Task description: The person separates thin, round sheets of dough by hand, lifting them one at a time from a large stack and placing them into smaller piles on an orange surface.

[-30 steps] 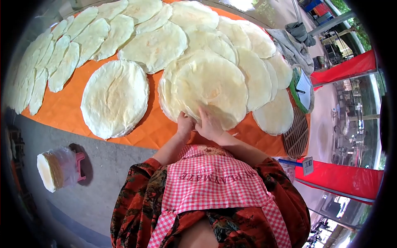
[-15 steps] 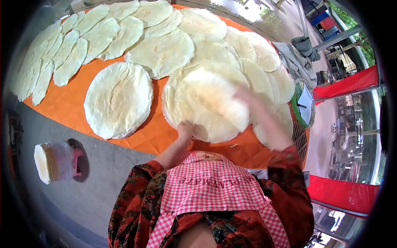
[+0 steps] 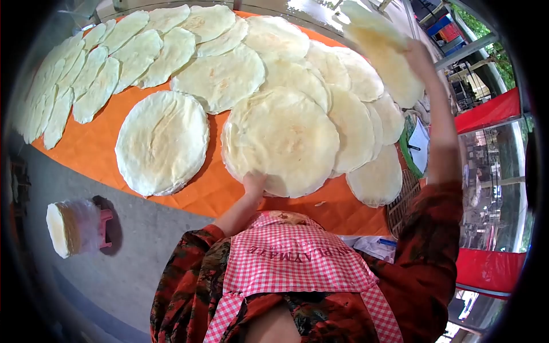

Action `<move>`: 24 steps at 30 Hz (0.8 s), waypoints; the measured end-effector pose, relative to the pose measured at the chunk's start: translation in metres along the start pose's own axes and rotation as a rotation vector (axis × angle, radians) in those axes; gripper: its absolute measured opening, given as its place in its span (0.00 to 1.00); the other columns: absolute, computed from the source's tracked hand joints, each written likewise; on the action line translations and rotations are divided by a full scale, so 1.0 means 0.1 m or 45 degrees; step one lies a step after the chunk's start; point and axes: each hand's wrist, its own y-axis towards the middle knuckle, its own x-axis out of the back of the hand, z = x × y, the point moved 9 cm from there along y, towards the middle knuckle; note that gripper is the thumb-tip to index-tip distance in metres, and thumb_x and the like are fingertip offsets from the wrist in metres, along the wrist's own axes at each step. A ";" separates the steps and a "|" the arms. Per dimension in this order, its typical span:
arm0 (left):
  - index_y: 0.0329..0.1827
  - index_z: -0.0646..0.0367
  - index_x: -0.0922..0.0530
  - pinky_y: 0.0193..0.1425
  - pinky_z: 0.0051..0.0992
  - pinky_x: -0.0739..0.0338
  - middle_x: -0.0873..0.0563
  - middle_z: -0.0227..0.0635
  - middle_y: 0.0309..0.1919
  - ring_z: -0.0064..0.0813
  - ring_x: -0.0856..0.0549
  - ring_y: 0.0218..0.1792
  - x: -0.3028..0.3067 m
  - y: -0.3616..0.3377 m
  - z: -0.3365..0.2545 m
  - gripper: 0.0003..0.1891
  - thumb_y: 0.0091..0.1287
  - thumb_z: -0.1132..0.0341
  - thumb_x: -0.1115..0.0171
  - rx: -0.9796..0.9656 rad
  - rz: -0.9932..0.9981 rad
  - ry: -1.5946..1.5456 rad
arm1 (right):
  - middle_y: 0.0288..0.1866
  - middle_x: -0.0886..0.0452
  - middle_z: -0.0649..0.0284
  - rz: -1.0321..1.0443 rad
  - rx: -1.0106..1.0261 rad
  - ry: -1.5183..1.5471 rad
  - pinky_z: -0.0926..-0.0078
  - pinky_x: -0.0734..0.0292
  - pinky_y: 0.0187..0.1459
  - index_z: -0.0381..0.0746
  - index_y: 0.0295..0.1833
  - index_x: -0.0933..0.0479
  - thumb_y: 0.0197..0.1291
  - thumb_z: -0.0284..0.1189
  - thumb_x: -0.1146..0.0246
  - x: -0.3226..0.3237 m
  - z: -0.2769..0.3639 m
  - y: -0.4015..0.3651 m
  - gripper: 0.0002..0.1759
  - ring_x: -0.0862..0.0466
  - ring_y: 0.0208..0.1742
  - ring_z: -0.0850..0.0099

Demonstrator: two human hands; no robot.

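Observation:
My right hand (image 3: 421,56) is raised at the far right, closed on the edge of a thin round flatbread (image 3: 386,52) that hangs in the air, blurred by motion. In front of me lies a stack of flatbreads (image 3: 283,137) on the orange cloth. My left hand (image 3: 255,182) is at the stack's near edge, its fingers closed on the rim and partly hidden. A second, thicker stack of flatbreads (image 3: 162,143) sits to the left, apart from both hands. Many overlapping flatbreads (image 3: 220,77) spread along the back of the table.
An orange cloth (image 3: 97,140) covers the table. On the right are a green-rimmed item with paper and a pen (image 3: 417,146), and a dark rack (image 3: 403,197). A plastic-wrapped flatbread stack (image 3: 68,227) rests on a pink stool (image 3: 105,228) at the lower left.
My right hand has swung up and to the right from above the middle stack, carrying a flatbread off it. My left hand has stayed at the stack's near edge.

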 end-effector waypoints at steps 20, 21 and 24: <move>0.49 0.68 0.26 0.42 0.29 0.19 0.18 0.42 0.39 0.32 0.17 0.38 -0.20 -0.60 -0.78 0.12 0.67 0.70 0.51 0.185 0.501 -0.459 | 0.36 0.18 0.46 0.189 0.050 0.332 0.58 0.21 0.40 0.33 0.47 0.26 0.52 0.35 0.34 -2.72 2.98 -2.86 0.20 0.17 0.40 0.50; 0.48 0.69 0.25 0.42 0.28 0.20 0.18 0.42 0.38 0.32 0.17 0.38 -0.19 -0.62 -0.79 0.12 0.67 0.71 0.50 0.213 0.513 -0.497 | 0.36 0.18 0.46 0.214 -0.029 0.400 0.58 0.21 0.40 0.34 0.46 0.25 0.52 0.32 0.35 -2.78 2.92 -2.86 0.18 0.17 0.39 0.50; 0.48 0.66 0.25 0.41 0.26 0.22 0.18 0.39 0.39 0.31 0.18 0.37 0.02 -0.49 -1.07 0.11 0.65 0.72 0.46 -0.266 0.387 -0.102 | 0.34 0.18 0.46 0.484 -0.307 0.617 0.59 0.22 0.38 0.34 0.41 0.21 0.52 0.25 0.40 -3.20 2.28 -2.76 0.10 0.16 0.37 0.51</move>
